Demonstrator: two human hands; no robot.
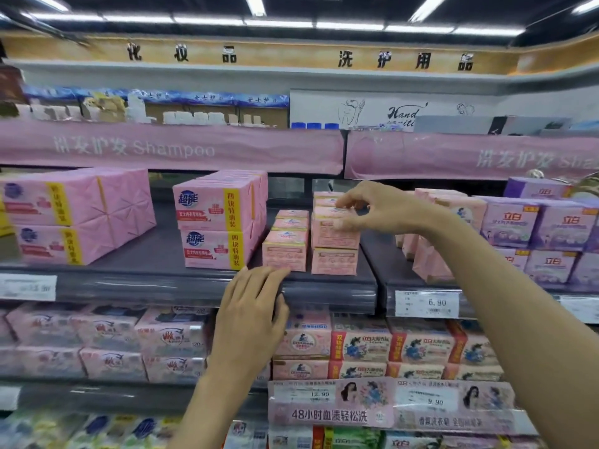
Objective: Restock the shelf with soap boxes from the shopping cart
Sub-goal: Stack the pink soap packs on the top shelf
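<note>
A small pale-pink cardboard soap box [337, 236] sits atop another like it on the dark grey metal shelf [155, 251], pinched between the thumb and fingers of the right hand [369, 205]. Just left of that hand stands a lower row of matching boxes [285, 251] (one high). The left hand [252, 306] rests on the shelf's front lip, fingers relaxed.

Dark ceiling [162, 3] carries fluorescent strip lights [207, 19]. Below runs a tan fascia [285, 55] with black lettering. Two pink Shampoo banners [227, 147] hang side by side, a white panel [372, 105] above the right one.
</note>
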